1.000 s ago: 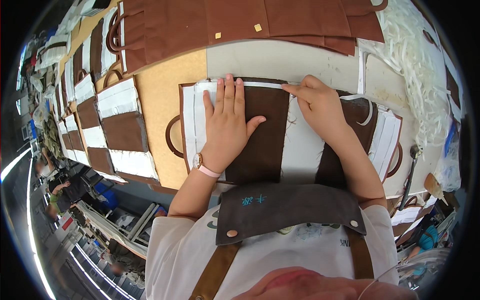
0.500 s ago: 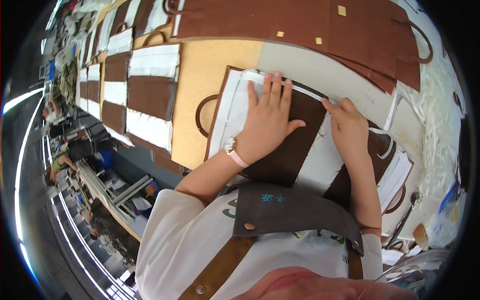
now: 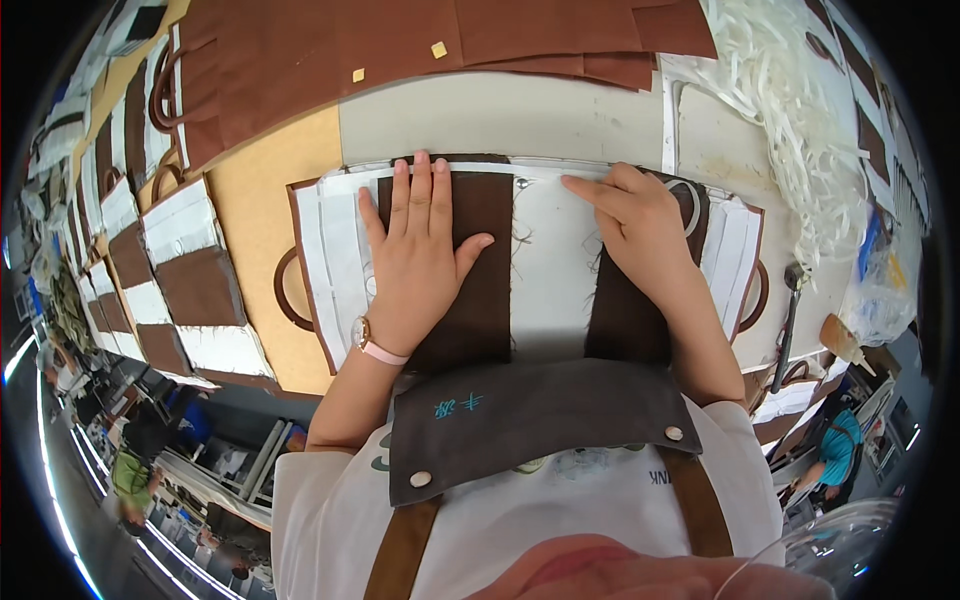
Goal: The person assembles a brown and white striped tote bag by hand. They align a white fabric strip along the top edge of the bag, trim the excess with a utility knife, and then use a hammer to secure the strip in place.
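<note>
Atop the handled striped bag [image 3: 548, 285], the left grip [image 3: 415, 255] spreads flat; the right grip [image 3: 640, 235] points, whether pinching I cannot tell.

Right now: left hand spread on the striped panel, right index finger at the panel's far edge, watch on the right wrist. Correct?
Not quite: the watch is on the left wrist, as the head view shows. The rest stands: left hand spread on the striped panel, right hand with its index finger at the panel's far edge.
</note>
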Tool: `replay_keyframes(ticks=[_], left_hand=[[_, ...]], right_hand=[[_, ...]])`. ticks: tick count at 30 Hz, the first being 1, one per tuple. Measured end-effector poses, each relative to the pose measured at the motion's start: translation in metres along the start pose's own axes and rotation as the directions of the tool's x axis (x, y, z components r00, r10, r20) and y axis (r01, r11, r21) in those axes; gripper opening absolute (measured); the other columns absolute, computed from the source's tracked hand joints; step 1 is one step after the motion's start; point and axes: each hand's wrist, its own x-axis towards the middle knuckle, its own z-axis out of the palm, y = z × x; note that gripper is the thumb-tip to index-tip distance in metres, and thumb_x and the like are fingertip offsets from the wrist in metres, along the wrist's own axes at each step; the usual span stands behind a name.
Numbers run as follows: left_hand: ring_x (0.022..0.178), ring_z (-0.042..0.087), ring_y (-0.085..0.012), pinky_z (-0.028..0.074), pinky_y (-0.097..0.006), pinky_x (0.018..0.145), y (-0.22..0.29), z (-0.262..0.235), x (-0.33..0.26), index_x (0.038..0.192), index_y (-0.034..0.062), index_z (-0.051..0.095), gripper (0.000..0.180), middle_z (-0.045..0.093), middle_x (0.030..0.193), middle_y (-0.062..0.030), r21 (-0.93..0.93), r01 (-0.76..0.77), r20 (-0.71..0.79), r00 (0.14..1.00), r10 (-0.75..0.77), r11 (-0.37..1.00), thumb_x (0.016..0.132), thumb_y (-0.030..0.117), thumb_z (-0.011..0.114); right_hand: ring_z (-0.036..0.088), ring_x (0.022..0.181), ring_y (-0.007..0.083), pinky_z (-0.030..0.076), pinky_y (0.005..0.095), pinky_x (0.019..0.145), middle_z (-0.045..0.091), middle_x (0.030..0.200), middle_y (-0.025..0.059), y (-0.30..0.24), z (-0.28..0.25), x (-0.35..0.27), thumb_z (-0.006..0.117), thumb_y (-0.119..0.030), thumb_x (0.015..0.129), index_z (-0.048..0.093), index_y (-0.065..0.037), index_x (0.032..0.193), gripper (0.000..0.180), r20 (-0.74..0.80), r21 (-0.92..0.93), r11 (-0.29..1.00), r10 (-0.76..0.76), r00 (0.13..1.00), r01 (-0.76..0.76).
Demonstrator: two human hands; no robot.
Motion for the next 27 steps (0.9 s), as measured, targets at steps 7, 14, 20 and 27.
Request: replay_keyframes(ticks=[7, 14, 20, 27], left_hand=[[0.147, 0.032, -0.0356, 0.017, -0.067, 0.114, -0.003, 0.003, -0.001, 0.151, -0.0008, 0.037, 0.085, 0.034, 0.158, -0.0198, 0.047, -0.001, -0.028, 1.000, 0.003, 0.999, 0.091, 0.054, 0.061], [0.149, 0.029, -0.0363, 0.010, -0.060, 0.119, -0.001, 0.001, 0.000, 0.153, -0.0003, 0.033, 0.080, 0.034, 0.159, -0.0207, 0.029, 0.006, -0.019, 1.000, -0.005, 1.000, 0.096, 0.052, 0.055], [0.148, 0.031, -0.0363, 0.012, -0.061, 0.118, 0.002, 0.001, 0.001, 0.153, 0.0020, 0.035, 0.076, 0.035, 0.158, -0.0208, 0.044, 0.015, -0.020, 1.000, -0.014, 0.999, 0.097, 0.050, 0.055], [0.146, 0.035, -0.0353, 0.016, -0.065, 0.115, -0.006, 0.000, 0.002, 0.150, 0.0075, 0.044, 0.069, 0.038, 0.157, -0.0186, 0.037, 0.033, -0.012, 0.999, -0.032, 0.999, 0.096, 0.049, 0.057]], right_hand=[[0.057, 0.068, 0.0258, 0.046, 0.0374, 0.061, 0.053, 0.074, 0.0071, -0.008, -0.013, 0.005, 0.063, 0.004, 0.077, 0.075, -0.010, 0.105, 0.033, -0.006, 0.269, 0.963, 0.026, 1.000, -0.023], [0.050, 0.063, 0.0226, 0.042, 0.0335, 0.057, 0.047, 0.072, 0.0081, 0.001, -0.006, 0.005, 0.060, 0.010, 0.077, 0.075, -0.006, 0.104, 0.035, -0.029, 0.254, 0.967, 0.043, 0.999, -0.034], [0.053, 0.064, 0.0259, 0.043, 0.0368, 0.058, 0.049, 0.073, 0.0090, 0.017, 0.005, 0.006, 0.059, 0.007, 0.080, 0.075, -0.007, 0.104, 0.031, -0.041, 0.154, 0.988, 0.010, 0.999, -0.004], [0.062, 0.072, 0.0295, 0.050, 0.0395, 0.062, 0.061, 0.080, 0.0076, 0.014, 0.004, 0.005, 0.061, 0.001, 0.080, 0.074, -0.010, 0.099, 0.026, -0.043, 0.162, 0.985, 0.058, 0.997, -0.051]])
